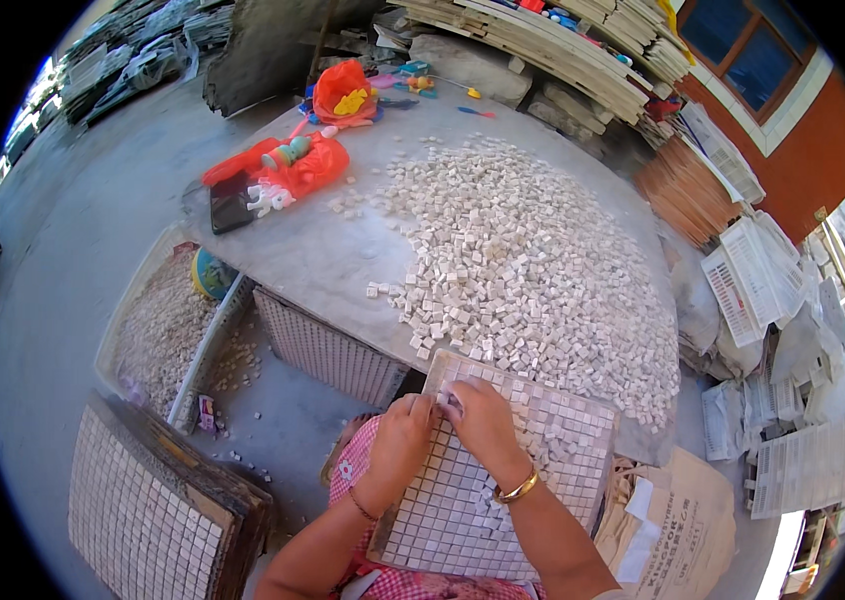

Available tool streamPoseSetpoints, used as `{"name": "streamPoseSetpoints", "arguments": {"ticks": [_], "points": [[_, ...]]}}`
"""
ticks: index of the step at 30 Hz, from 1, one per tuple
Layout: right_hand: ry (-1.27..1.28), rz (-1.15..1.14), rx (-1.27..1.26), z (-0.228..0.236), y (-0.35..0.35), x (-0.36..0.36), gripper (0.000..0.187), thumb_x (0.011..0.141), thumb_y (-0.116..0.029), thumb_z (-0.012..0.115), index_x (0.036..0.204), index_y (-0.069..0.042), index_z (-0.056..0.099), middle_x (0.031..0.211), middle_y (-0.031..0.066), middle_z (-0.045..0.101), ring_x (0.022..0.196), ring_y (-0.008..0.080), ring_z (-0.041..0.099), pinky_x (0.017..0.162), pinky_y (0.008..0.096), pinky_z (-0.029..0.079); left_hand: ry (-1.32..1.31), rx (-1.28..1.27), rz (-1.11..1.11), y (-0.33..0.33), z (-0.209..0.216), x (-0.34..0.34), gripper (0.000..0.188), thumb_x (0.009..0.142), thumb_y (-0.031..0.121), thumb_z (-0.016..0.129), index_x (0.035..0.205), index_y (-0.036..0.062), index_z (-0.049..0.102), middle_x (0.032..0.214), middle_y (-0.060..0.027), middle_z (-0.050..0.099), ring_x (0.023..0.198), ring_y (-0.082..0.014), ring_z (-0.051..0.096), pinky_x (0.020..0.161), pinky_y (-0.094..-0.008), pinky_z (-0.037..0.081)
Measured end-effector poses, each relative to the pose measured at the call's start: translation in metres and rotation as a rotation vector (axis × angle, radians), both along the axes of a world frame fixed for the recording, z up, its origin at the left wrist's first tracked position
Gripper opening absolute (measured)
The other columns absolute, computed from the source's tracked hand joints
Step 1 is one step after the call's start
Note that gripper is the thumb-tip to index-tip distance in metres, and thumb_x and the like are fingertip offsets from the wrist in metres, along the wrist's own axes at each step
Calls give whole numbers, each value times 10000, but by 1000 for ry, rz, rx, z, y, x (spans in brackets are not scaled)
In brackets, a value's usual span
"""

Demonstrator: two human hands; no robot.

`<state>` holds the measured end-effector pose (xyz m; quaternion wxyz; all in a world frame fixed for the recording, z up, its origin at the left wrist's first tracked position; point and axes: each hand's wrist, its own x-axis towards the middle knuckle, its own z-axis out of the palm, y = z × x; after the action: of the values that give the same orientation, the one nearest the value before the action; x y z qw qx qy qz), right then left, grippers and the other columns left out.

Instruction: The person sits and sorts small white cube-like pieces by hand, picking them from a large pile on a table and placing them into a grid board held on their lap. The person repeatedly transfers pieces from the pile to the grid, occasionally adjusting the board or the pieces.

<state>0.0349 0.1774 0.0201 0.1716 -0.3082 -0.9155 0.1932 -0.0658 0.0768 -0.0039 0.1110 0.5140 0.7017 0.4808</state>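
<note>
A gridded tray (430, 513) of small square stone tiles rests tilted at my lap, its far edge against the table. Over its far left part, my left hand (406, 440) is closed, fingertips pinched. Beside it my right hand (484, 418), with a gold bangle on the wrist, is closed too, its fingertips almost meeting the left ones. What the fingers hold is too small and hidden to make out. Loose tiles (540, 440) lie on the tray near my right wrist. A big heap of loose tiles (513, 250) spreads over the table beyond.
The grey table (343, 245) also bears a black phone (232, 203), red plastic bags (318, 165) and small toys. To the left stand a white bin (133, 290) of tile pieces and stacked tile-filled trays (143, 505). White plastic crates (755, 275) and a brown paper sack (693, 515) lie right.
</note>
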Motion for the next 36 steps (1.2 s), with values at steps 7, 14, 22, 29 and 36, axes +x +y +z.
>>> {"name": "streamPoseSetpoints", "arguments": {"ticks": [7, 14, 22, 29, 36], "points": [[105, -10, -5, -1, -1, 8, 145, 773, -101, 660, 897, -27, 659, 787, 125, 628, 748, 301, 610, 675, 376, 491, 117, 6, 25, -4, -12, 7, 105, 788, 21, 591, 887, 0, 618, 858, -167, 617, 809, -350, 597, 718, -405, 497], [134, -148, -88, 32, 20, 60, 137, 804, -96, 644, 920, -25, 656, 820, 144, 644, 743, 310, 617, 673, 369, 487, 184, 48, -4, -7, -10, 8, 186, 765, 18, 559, 946, -15, 585, 931, -147, 584, 887, -321, 555, 780, -380, 471], [-5, 46, -23, 22, 10, 62, 246, 774, -87, 649, 1017, -62, 618, 939, 104, 590, 880, 299, 586, 756, 392, 488, 130, -4, -215, -2, 1, 43, 166, 775, 46, 593, 936, 3, 589, 880, -133, 573, 838, -316, 561, 743, -396, 471], [-22, -16, -51, 20, 12, 53, 181, 784, -140, 671, 935, -48, 634, 871, 97, 590, 770, 280, 598, 684, 355, 489, 256, -17, -220, -2, -6, 58, 144, 768, 63, 594, 903, 16, 576, 851, -123, 542, 827, -299, 546, 742, -389, 463], [101, 8, -110, 3, 8, 25, 182, 769, -141, 675, 914, -50, 613, 848, 98, 583, 766, 282, 587, 673, 371, 481, 191, -12, -122, -13, 0, 43, 140, 761, 42, 612, 892, 3, 585, 864, -125, 563, 808, -310, 561, 722, -390, 472]]}}
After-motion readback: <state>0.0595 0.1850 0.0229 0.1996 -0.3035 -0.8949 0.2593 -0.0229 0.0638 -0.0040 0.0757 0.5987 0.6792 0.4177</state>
